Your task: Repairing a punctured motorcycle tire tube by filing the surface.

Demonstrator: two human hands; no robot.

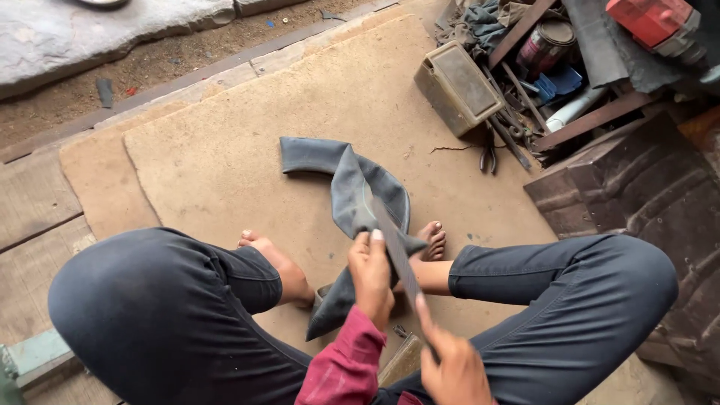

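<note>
I sit cross-legged on a brown mat [225, 150] with a flattened grey rubber inner tube [349, 184] draped in front of my bare feet. My left hand [370, 277] is shut on a fold of the tube, pinching it up between my knees. My right hand [454, 367] grips the near end of a long flat metal file [395, 251], whose blade lies across the pinched part of the tube next to my left thumb. A dark red sleeve covers my left forearm.
A dusty rectangular metal box [457, 86] lies at the mat's far right, beside pliers [489, 157], rods, a tin can [544, 45] and a red power tool [656, 22]. A dark ribbed metal block [645, 195] stands at right. Wooden planks and dirt lie left.
</note>
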